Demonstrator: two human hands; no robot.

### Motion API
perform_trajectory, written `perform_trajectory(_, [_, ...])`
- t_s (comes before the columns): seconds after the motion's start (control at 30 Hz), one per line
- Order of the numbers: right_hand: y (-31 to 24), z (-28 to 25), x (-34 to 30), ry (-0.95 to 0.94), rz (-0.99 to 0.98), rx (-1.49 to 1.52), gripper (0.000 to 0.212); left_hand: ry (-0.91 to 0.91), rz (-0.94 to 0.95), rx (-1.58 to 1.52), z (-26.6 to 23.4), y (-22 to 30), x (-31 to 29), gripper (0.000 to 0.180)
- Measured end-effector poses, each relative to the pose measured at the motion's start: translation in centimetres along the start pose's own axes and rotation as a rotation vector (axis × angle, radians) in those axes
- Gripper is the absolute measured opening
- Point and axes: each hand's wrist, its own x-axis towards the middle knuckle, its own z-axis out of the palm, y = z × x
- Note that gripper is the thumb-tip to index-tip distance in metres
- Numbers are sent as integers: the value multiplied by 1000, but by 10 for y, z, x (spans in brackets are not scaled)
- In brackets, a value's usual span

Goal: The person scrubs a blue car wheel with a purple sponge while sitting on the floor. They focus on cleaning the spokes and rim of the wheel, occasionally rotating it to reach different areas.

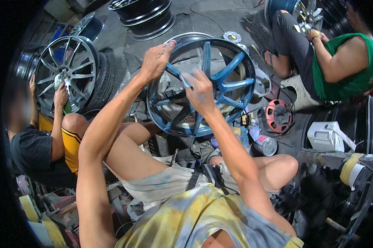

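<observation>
A blue multi-spoke wheel rim (235,84) with a dark outer lip stands tilted in front of me, above my legs. My left hand (156,62) is closed round its upper left edge, thumb along the lip. At a left-hand spoke, close to the hub, my right hand (201,93) has its fingers bent and pressed together. They are partly blurred by motion. A small pale piece (186,81) shows at those fingertips, too indistinct to name. Behind the blue rim, part of another silver rim (187,36) is visible.
At left, a person in yellow shorts (70,144) works on a silver wheel (66,72). A person in a green top (345,68) sits at right by another wheel. Nearby are a can (266,145), a red spoked disc (278,116), a white plastic container (325,136) and stacked rims (147,18).
</observation>
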Motion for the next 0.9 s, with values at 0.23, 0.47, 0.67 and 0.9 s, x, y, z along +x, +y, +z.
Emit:
perform_trajectory(0.23, [-17,-2,5,31,-9,60,18,48,63,-14,-5,-10,-7,65])
perform_trajectory(0.47, [20,-87,-105,72,271,-218,16,31,192,269,-11,-7,-16,69])
perform_trajectory(0.67, [120,-170,-201,369,844,-606,36,43,214,407,3,-6,-20,77])
perform_trajectory(0.9, [123,-126,-295,-173,1000,-890,48,107,286,372,12,-15,-9,58])
